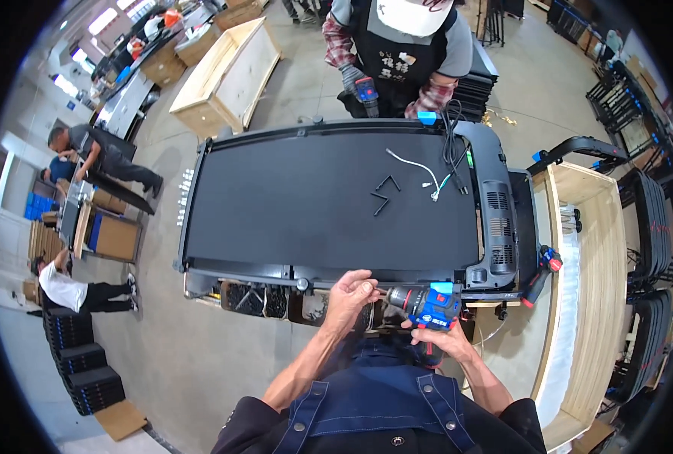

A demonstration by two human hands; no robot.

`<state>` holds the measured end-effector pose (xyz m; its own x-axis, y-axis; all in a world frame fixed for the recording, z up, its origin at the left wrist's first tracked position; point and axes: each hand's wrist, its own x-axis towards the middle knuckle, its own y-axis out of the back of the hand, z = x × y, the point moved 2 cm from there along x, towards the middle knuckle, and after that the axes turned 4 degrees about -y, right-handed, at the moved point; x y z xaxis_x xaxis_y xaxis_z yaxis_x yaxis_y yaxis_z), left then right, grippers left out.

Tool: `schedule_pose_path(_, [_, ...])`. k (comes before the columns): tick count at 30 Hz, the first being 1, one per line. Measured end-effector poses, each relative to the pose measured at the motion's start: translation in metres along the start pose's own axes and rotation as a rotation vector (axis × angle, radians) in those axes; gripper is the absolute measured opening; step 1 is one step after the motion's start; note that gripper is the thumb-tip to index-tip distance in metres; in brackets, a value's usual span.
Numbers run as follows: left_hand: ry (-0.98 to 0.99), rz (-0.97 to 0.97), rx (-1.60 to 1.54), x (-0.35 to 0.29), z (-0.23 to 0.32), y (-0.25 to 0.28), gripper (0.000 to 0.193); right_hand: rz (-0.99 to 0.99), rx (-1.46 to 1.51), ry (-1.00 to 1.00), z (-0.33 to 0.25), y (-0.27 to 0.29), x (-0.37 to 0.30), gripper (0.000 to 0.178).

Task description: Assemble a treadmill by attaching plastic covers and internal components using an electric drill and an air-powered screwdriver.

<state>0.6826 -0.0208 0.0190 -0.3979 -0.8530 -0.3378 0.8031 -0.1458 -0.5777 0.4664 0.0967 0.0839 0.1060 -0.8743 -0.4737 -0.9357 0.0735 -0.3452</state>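
Your R hand [444, 338] is gripping the blue drill [435, 306], fingers closed. Your L hand [349, 298] is reaching to its tip, fingers curled; if holding smth., cannot tell.

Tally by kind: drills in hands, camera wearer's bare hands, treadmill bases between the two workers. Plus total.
Blue-and-black cordless drills in hands (near drill, far drill): 2
Camera wearer's bare hands (left hand, right hand): 2
Long black rectangular treadmill base: 1
Total: 5
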Motion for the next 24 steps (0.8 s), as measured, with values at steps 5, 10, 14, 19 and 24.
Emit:
schedule_pose_path(5, [0.065,-0.236,0.164,0.07,0.041,-0.032,0.068,0.054,0.121,0.066,-0.002,0.016,-0.006,0.05])
schedule_pose_path(10, [-0.605,-0.098,1.311,0.18,0.065,-0.025,0.03,0.186,0.142,0.106,0.003,0.025,-0.018,0.049])
schedule_pose_path(14, [-0.616,-0.054,1.509,0.209,0.065,-0.023,0.012,0.251,0.124,0.116,0.005,0.036,-0.029,0.043])
schedule_pose_path(19, [-0.564,-0.146,1.455,0.143,0.073,-0.065,0.017,0.319,0.151,0.137,0.011,0.058,-0.043,0.043])
schedule_pose_path(24, [-0.203,-0.075,1.481,0.059,0.019,-0.066,0.025,0.314,0.156,0.109,0.022,0.074,-0.043,0.045])
